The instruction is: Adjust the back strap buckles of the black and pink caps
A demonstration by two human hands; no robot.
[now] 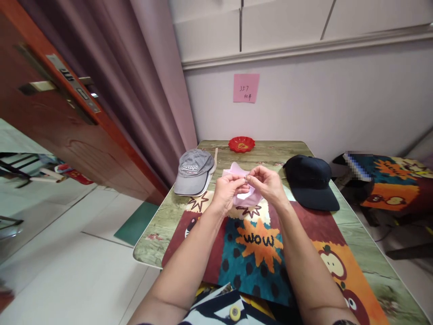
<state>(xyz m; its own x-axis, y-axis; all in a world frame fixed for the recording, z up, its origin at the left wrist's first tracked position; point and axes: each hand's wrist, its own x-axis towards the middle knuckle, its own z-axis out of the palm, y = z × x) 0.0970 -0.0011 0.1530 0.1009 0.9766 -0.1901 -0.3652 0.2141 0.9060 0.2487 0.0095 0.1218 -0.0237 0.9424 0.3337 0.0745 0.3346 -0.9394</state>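
Observation:
Over the middle of the table, a pale pink cap [254, 198] is partly covered by my fingers, with a gap showing below them. My left hand [230, 188] is closed in a pinch on its edge from the left. Fingertip to fingertip with it, my right hand [267, 181] pinches the same edge from the right. A tiny pale bit shows between the fingertips, too small to make out. To the left lies a grey cap [193, 168] with white lettering, on top of something lighter. A black cap [309, 178] sits to the right of my right hand.
A red scalloped dish [241, 144] stands at the table's far edge. Under my forearms lies a colourful mat [252, 257] marked "WOW". Left are a wooden door [84, 117] and a curtain [158, 85]; a cloth-covered seat [392, 180] is at right.

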